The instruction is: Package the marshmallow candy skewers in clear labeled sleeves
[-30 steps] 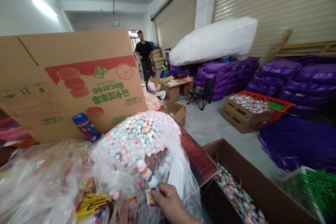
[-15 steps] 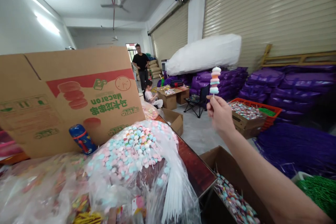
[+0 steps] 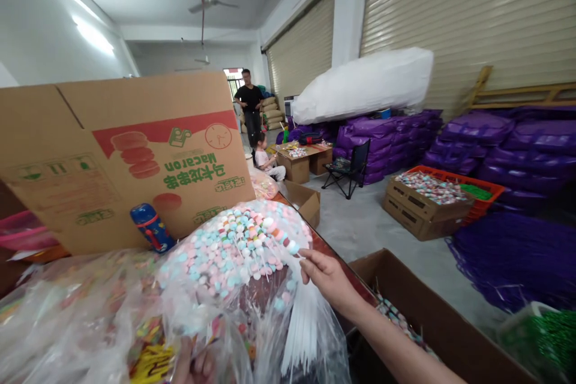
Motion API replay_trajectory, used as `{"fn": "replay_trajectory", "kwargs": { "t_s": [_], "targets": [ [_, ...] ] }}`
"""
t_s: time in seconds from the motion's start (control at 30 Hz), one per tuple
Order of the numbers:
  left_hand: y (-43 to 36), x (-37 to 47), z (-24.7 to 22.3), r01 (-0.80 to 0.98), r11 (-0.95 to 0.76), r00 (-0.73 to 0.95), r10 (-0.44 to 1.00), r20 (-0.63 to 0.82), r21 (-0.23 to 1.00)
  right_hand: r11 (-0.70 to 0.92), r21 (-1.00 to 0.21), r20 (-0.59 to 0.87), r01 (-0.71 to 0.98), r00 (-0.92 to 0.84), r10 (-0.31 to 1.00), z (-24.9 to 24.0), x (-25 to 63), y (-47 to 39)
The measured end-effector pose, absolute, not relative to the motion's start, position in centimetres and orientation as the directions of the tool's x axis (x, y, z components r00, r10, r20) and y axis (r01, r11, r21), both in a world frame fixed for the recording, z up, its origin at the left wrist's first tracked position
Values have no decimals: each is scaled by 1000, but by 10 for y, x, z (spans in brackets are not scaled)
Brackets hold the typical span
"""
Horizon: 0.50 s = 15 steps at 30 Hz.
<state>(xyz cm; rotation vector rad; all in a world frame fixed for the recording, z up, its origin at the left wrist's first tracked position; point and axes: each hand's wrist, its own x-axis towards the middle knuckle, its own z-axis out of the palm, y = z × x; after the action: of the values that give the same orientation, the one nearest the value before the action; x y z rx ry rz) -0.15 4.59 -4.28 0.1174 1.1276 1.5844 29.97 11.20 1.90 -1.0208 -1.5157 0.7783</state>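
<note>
My right hand (image 3: 328, 279) pinches the thin stick of a candy skewer (image 3: 283, 236), threaded with white, orange, dark and pale blue round sweets. The skewer slants over a heap of similar sweets (image 3: 202, 264), pink, blue and white, piled on clear plastic with finished skewers on top. Just below my right hand, a bundle of white sticks (image 3: 299, 336) lies in clear plastic. At the bottom edge, my left hand (image 3: 198, 365) shows partly among the plastic bags, fingers curled; what they hold, if anything, is hidden.
A large printed carton (image 3: 180, 156) stands behind the heap, a blue bottle (image 3: 152, 228) before it. An open carton (image 3: 405, 288) of skewers is at right, near a green-filled container (image 3: 535, 330). Purple bags (image 3: 477, 150) line the shutter. Two people (image 3: 249, 99) are farther back.
My right hand has lowered the candy skewer from upright in the air to the heap, moving left. My left hand has come into view at the bottom. The view has shifted slightly right.
</note>
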Motion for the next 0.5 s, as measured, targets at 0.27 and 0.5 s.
{"fn": "replay_trajectory", "kwargs": {
  "t_s": [0.27,0.5],
  "targets": [
    [50,15,1,-799,-45,-392,796,-462,599,296,-951,279,84,-172,945,2,282,60],
    [42,11,-10,-768,-77,-419,811,-408,636,332,-933,299,137,-218,929,-6,276,48]
  ]
}}
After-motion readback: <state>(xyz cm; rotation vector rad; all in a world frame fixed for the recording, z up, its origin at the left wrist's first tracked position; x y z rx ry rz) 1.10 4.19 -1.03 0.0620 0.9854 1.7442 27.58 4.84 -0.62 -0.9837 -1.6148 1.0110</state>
